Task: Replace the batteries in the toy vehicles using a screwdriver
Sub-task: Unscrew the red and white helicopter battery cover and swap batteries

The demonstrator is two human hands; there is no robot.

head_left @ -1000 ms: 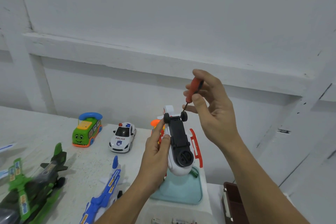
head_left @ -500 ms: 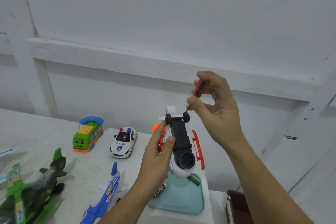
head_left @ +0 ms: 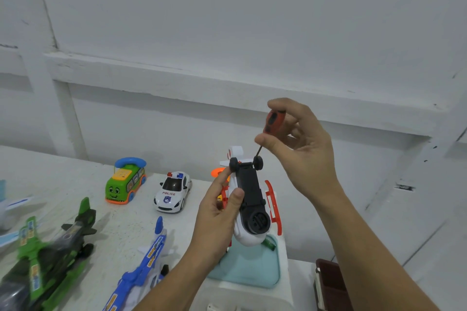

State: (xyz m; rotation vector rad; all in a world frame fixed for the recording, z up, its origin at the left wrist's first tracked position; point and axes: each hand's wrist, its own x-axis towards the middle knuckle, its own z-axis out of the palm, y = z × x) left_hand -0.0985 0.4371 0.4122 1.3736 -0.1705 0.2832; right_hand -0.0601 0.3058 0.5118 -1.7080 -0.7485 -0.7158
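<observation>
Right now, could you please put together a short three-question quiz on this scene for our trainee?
1. True or false: the right hand holds the red-handled screwdriver.
2. Which toy does the left hand grip? A. the police car; B. the white toy turned black underside up; C. the green bus.
3. Fill in: the screwdriver's tip sits by the toy's two small black ____.
Key: 1 true; 2 B; 3 wheels.
</observation>
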